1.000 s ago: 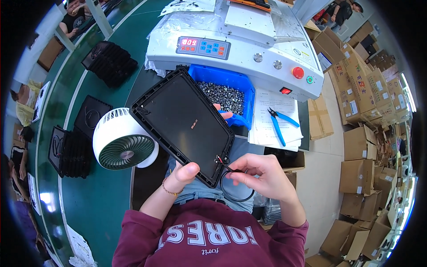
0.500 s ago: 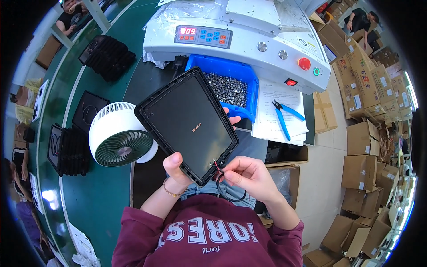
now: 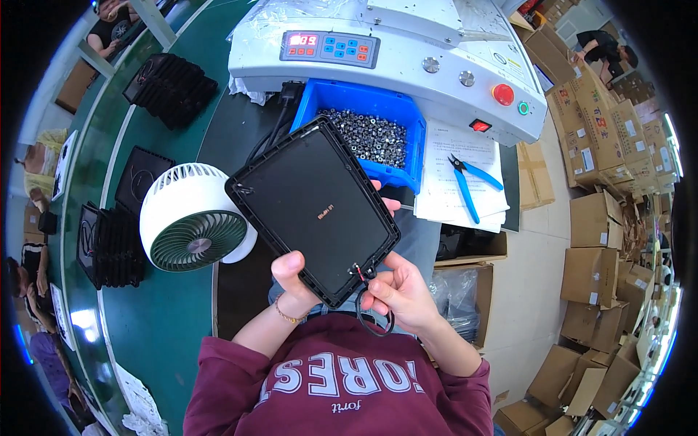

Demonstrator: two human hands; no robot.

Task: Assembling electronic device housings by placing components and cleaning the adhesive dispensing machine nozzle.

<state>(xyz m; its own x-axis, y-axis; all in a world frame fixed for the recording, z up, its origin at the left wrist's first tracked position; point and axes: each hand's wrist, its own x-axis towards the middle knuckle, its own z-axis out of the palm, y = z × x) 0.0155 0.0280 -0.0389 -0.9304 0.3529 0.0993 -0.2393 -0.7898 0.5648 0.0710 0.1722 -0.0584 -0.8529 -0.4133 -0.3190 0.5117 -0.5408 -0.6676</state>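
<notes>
A black rectangular plastic panel (image 3: pixel 313 211) with a raised rim lies tilted across my left hand (image 3: pixel 292 280). My left thumb presses its near left edge, and the fingertips show past its right edge, so the hand is closed on it. At the panel's lower right corner, a short red and black wire pair comes out beside a thin black cable (image 3: pixel 378 331). My right hand (image 3: pixel 398 292) pinches that cable close to the corner; the cable loops down below the fingers.
A white fan (image 3: pixel 196 218) stands left of the panel. Beyond it are a blue bin (image 3: pixel 414 138) of small metal nuts, a white machine (image 3: pixel 407 65) with buttons, and blue-handled cutters (image 3: pixel 469 185) on papers. Stacked black panels (image 3: pixel 120 247) sit on the green bench; cardboard boxes (image 3: pixel 592 276) fill the right.
My right hand has shifted slightly down along the cable at the panel's corner, and the cable loop has tightened. The panel has moved a little to the right and down.
</notes>
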